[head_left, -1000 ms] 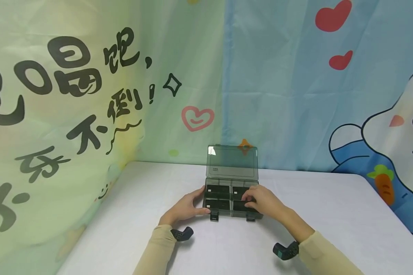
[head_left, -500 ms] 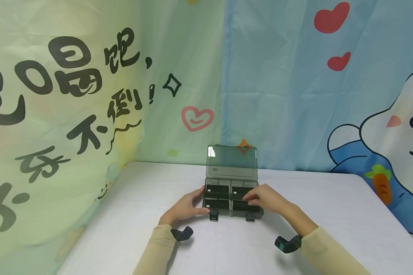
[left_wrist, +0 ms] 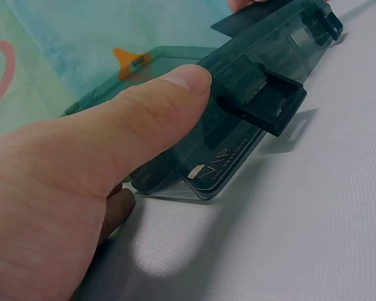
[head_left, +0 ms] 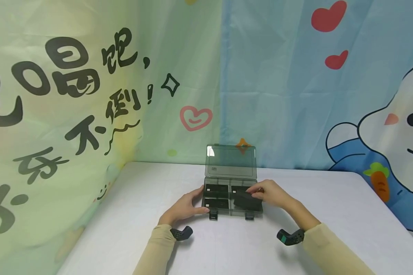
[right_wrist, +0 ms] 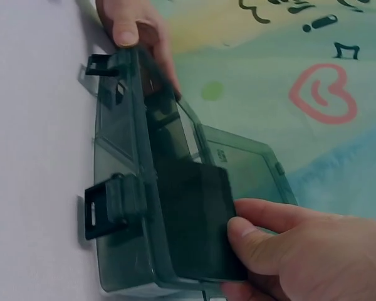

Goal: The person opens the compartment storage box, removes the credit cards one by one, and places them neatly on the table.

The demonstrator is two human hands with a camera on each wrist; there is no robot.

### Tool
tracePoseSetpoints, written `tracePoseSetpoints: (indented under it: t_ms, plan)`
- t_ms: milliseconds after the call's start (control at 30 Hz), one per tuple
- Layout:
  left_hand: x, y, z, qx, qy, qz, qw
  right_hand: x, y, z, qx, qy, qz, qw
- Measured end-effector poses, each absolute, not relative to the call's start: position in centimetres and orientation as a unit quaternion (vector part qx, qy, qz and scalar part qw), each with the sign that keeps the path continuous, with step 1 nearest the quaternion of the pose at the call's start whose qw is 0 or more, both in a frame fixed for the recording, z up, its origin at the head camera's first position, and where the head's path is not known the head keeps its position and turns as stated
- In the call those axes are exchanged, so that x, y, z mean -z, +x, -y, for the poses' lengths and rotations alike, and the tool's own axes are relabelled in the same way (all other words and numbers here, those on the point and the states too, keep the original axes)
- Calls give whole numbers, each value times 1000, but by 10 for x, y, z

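A translucent grey-green plastic card box [head_left: 230, 212] lies on the table, its lid [head_left: 231, 158] raised at the back. My left hand [head_left: 183, 208] holds the box's left side, its thumb against the front corner, as the left wrist view also shows. Between thumb and fingers of my right hand [head_left: 272, 194] is a black card [right_wrist: 197, 219], pinched by its edge and tilted above the front right compartment. Other black cards lie in the front left [head_left: 217, 203], back left [head_left: 217, 188] and back right compartments. Through the box wall, the left wrist view shows "VIP" lettering on a card [left_wrist: 216, 164].
Two black latches [head_left: 213, 214] hang down at the box's front. A white cloth covers the table [head_left: 220, 248]. Behind it hangs a printed curtain [head_left: 275, 95]. Each wrist wears a small black device, the right one [head_left: 290, 237] with a green patch.
My right hand has moved slightly up and to the right, lifting the black card's edge out of the front right compartment. The left hand stays in place on the box.
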State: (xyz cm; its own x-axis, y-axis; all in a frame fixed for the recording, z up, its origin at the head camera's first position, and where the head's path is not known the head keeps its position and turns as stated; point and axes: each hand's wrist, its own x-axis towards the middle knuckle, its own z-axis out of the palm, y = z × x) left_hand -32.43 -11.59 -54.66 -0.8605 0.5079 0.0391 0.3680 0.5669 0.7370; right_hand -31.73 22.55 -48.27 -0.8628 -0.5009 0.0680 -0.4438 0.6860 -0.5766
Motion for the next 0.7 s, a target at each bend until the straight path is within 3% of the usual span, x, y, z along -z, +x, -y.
tracePoseSetpoints:
  t_ms: [700]
  plan:
    - [552,-328,117,-395,252,-879,90,468,-314,-239,352,-219,-907,79]
